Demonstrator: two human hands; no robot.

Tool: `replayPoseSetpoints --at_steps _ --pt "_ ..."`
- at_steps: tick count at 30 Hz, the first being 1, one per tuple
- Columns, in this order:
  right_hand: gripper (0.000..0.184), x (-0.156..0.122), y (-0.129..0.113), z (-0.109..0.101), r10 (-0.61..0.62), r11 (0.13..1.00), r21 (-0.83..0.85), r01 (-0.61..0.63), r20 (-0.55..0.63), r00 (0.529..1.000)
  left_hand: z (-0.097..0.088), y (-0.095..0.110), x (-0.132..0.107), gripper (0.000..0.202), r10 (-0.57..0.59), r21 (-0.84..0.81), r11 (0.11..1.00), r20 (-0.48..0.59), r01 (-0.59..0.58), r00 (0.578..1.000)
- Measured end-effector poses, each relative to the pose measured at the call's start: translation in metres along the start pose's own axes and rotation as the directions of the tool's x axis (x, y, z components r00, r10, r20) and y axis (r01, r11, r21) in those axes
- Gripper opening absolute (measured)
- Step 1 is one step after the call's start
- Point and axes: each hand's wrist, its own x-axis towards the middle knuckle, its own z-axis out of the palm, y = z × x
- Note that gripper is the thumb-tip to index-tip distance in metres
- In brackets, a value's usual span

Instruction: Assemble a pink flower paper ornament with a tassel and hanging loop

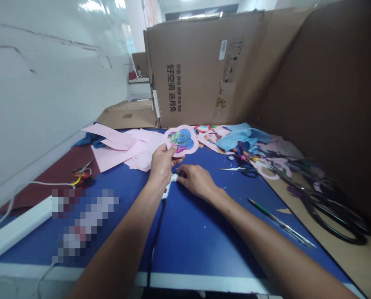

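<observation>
My left hand (164, 162) is closed on a pink flower-shaped cutout (195, 143), thumb on its front. Inside the scalloped pink border is a shiny blue, green and magenta picture (185, 139). Just below it, my right hand (193, 179) is curled, its fingertips at the upper end of a small white tool (165, 192). That tool has a red switch, and a black cord (156, 241) runs from it to the front edge of the table. My left wrist and fingers partly hide the tool. How firmly the right fingers grip it is hard to see.
Pink felt-like sheets (135, 145) lie behind my left hand, blue cloth (244, 137) and scraps at the back right. Small scissors (247, 170), a green pencil (263, 207) and large black-handled shears (328, 211) lie right. A white bar (20, 226) lies left. Cardboard (200, 79) walls the back.
</observation>
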Motion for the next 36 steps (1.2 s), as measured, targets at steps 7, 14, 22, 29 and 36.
replayPoseSetpoints --at_steps 7,14,22,29,36 --pt "0.023 -0.01 0.01 -0.019 -0.092 0.996 0.01 0.094 -0.098 0.991 0.0 -0.003 0.004 0.025 -0.002 -0.009 1.0 -0.008 0.002 1.0" --pt "0.018 -0.016 0.059 -0.039 0.199 0.781 0.624 -0.029 -0.206 0.958 0.007 -0.013 -0.003 0.018 -0.087 0.069 0.994 0.018 0.086 0.996" --pt "0.058 -0.025 0.068 -0.04 0.376 0.311 0.949 -0.045 -0.08 0.923 0.016 -0.017 -0.015 0.016 -0.149 0.125 0.982 0.066 0.14 0.987" --pt "0.049 -0.024 0.065 -0.038 0.337 0.383 0.923 -0.026 -0.114 0.934 0.019 -0.021 -0.018 0.016 -0.231 0.172 0.963 0.121 0.208 0.965" --pt "0.051 -0.022 0.068 -0.038 0.351 0.345 0.938 -0.008 -0.121 0.928 0.017 -0.026 -0.015 0.021 -0.268 0.187 0.953 0.147 0.24 0.952"
